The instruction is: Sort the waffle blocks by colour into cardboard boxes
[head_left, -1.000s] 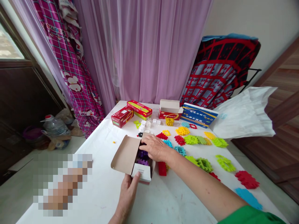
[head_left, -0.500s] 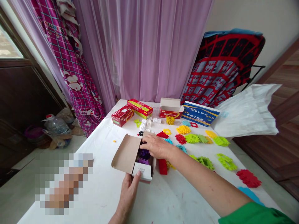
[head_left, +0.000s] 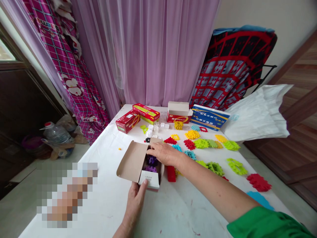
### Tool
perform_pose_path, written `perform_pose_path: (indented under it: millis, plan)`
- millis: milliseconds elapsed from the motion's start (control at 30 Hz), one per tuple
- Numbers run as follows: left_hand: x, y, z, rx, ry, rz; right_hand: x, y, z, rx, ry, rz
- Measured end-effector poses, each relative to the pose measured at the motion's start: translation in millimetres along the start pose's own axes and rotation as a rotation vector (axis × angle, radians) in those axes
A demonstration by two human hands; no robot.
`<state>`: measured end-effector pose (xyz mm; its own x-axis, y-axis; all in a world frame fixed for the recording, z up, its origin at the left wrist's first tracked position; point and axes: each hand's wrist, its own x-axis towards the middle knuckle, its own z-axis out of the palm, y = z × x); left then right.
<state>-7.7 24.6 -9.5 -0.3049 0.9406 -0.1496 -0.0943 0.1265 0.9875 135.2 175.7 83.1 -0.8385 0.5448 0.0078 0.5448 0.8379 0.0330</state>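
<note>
Left hand [head_left: 136,196] and right hand [head_left: 164,153] at one open box [head_left: 149,178] of purple pieces [head_left: 150,169].
The left fingers are clamped on the box's near end, thumb over its white flap; its wide lid lies open ahead and left of them. The right fingers bend into the far end, beside the purple pieces; their tips are hidden, so I cannot tell whether they pinch one. Beneath is a white-covered table [head_left: 104,201]. Just right of the right fingers lies one red block [head_left: 171,174]; farther right, colored toothed pieces [head_left: 201,143], too heaped to count. Beyond the fingers sit four more boxes: two red boxes [head_left: 128,122] leftward, one open red box [head_left: 178,118] and one blue box [head_left: 210,118] rightward. Behind hangs a purple curtain [head_left: 165,49].
</note>
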Motion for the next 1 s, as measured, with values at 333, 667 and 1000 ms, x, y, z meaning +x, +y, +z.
perform_pose_path:
  millis: [333,667,1000]
  plan:
    - [-1,3,-0.7,0.027,0.006,-0.015,1,-4,-4,0.087,-0.03,0.059]
    - [-2,1,3.0,0.001,0.055,0.003,-9,5,-3,0.069,0.018,0.054]
    - [0,1,-1.5,0.027,0.022,-0.024,-11,3,-6,0.053,0.012,0.092]
